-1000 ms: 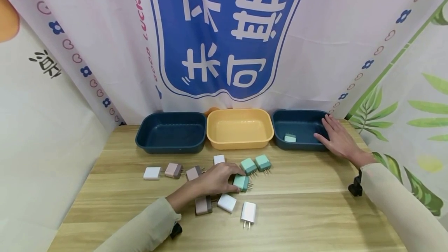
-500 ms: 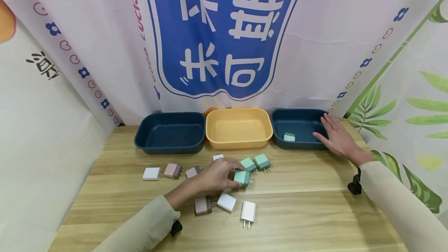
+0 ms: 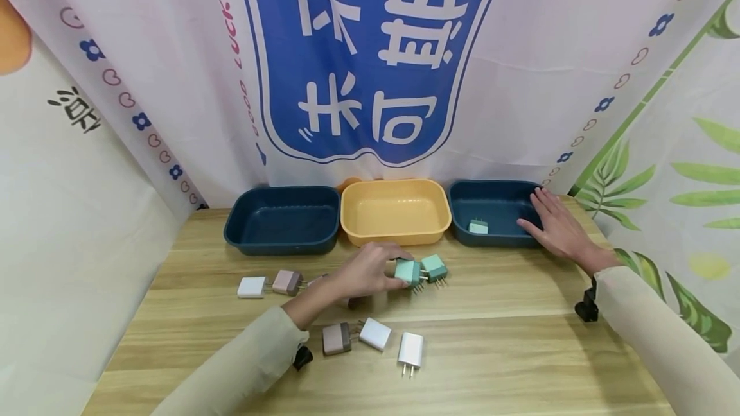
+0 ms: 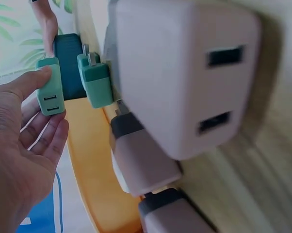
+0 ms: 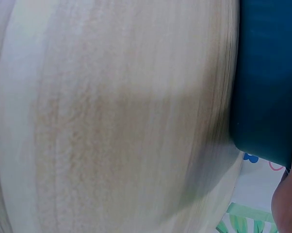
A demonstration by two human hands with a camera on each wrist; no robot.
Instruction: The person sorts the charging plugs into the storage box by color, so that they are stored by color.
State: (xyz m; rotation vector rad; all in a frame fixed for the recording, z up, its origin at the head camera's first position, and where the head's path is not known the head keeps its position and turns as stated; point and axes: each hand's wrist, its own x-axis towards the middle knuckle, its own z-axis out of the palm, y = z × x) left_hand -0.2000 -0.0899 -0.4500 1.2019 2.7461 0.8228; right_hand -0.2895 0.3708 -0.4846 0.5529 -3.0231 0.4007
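Note:
My left hand [image 3: 370, 269] pinches a mint green USB wall charger [image 3: 407, 271] between thumb and fingers, prongs pointing right. In the left wrist view the held charger [image 4: 51, 90] shows two USB ports and is up off the table. Another green charger [image 3: 434, 266] lies just to its right; a third is mostly hidden behind the held one. My right hand [image 3: 556, 223] rests with straight fingers on the right end of the right dark blue bin [image 3: 497, 241]. Inside that bin lies one green charger [image 3: 478, 227].
A yellow bin [image 3: 396, 239] and another dark blue bin [image 3: 281, 248] stand left of it in a row. White chargers [image 3: 410, 350] and pink chargers [image 3: 286, 282] lie scattered on the wooden table [image 3: 497, 364]. A printed curtain [image 3: 520, 82] hangs behind.
My left hand has lifted the green charger off the table and moved it slightly away from me, over the other green ones. The right hand stays on the bin.

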